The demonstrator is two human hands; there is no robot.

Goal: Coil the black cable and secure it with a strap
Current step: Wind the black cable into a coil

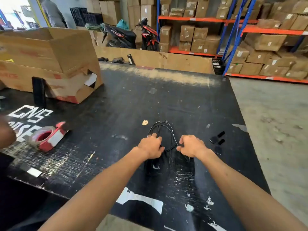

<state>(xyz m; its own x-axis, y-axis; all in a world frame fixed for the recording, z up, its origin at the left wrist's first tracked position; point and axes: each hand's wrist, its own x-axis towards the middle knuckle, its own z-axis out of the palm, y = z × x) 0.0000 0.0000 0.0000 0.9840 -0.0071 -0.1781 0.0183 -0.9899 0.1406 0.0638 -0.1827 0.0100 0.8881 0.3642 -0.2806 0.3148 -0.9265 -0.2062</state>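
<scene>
Here the left hand (150, 145) grips the black cable (168, 130) loops; right hand (191, 145) pinches a strand.

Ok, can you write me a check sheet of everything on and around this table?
Surface: black table, scratched, white paint marks.
Job's things: black cable looped on table; small black straps to its right.
Clutter: red tape dispenser, torn cardboard box.
Grippers: left hand gripping loops; right hand pinching cable.
Cables: only the black cable.
Surroundings: shelving with cartons, parked scooters.
</scene>
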